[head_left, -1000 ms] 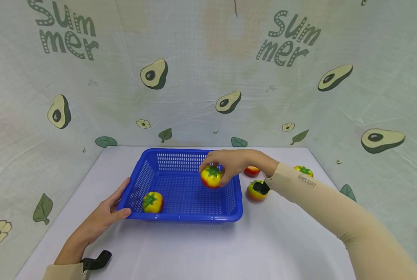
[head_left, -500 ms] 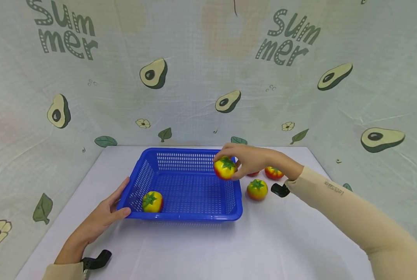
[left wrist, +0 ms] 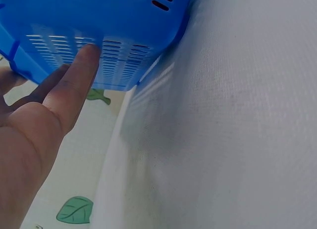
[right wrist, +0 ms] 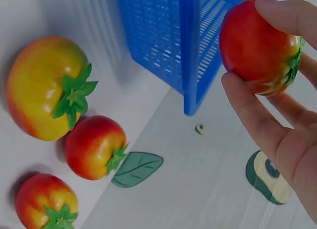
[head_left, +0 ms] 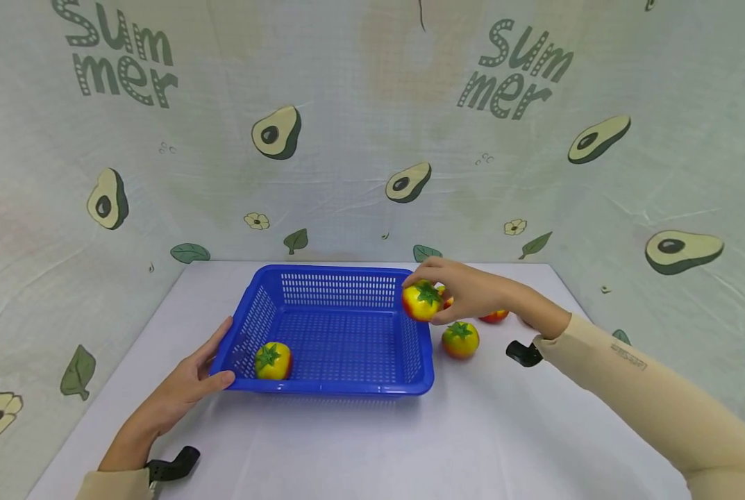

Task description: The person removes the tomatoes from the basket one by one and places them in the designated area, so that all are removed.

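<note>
My right hand (head_left: pixel 472 290) holds a yellow-red toy tomato (head_left: pixel 421 301) with a green leafy top, above the right rim of the blue plastic basket (head_left: pixel 341 387). In the right wrist view, thumb and fingers pinch this tomato (right wrist: pixel 255 46), whose red side faces the camera. My left hand (head_left: pixel 181 389) grips the basket's near left corner, thumb on the front rim and fingers along the left side. The left wrist view has a finger (left wrist: pixel 79 80) against the basket's outer wall (left wrist: pixel 119 21). Inside the basket, another tomato (head_left: pixel 273 361) sits at the near left.
Right of the basket, a yellowish tomato (head_left: pixel 460 340) rests on the white table (head_left: pixel 347 451). Farther back lies a redder tomato (head_left: pixel 494 317), partly hidden by my right arm. The right wrist view shows two red tomatoes (right wrist: pixel 95 147) beside the yellowish one. A printed cloth (head_left: pixel 347 139) hangs behind.
My right hand, still holding the tomato, has moved right and slightly up, from over the basket's inside to its right rim. My left hand and the basket have stayed in place.
</note>
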Available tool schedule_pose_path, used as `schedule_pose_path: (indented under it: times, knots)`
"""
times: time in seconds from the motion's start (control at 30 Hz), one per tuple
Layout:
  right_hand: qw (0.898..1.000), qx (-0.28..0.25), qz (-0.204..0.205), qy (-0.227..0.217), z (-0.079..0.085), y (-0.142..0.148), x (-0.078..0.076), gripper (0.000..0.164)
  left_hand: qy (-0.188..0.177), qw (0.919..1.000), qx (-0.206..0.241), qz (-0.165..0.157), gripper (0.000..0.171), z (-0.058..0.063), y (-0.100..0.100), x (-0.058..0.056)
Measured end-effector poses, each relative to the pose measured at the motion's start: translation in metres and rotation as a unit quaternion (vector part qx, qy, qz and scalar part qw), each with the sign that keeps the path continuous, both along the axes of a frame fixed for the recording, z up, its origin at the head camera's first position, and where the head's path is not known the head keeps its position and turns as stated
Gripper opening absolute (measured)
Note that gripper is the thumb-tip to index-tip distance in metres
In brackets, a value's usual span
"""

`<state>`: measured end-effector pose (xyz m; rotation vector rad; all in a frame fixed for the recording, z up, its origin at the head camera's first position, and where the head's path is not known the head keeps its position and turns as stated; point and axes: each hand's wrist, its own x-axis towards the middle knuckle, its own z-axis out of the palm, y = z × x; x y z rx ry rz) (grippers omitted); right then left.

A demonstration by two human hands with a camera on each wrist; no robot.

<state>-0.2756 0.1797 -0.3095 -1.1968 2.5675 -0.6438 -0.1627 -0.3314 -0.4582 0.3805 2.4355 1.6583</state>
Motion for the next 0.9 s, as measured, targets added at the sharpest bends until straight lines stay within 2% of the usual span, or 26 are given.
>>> schedule_pose_path:
  times: [0.3, 0.5, 0.77, 0.9]
  knots:
    - [0.999, -0.010, -0.040, -0.002, -0.003, 0.025, 0.008, 0.067, -0.006, 0.9999, 0.010, -0.005, 0.090, -0.004, 0.000, -0.003]
    - [0.998, -0.011, -0.064, -0.010, -0.007, 0.042, 0.012, 0.065, -0.006, 0.9999, 0.008, -0.004, 0.090, 0.000, 0.002, -0.001]
    - [0.995, -0.009, -0.096, 0.000, -0.019, 0.073, 0.008, 0.063, -0.005, 0.9999, 0.009, -0.003, 0.090, 0.001, 0.002, -0.001]
    - [0.994, -0.014, -0.110, -0.008, -0.024, 0.086, 0.008, 0.062, -0.007, 0.9999, 0.012, -0.003, 0.089, 0.001, 0.002, 0.000]
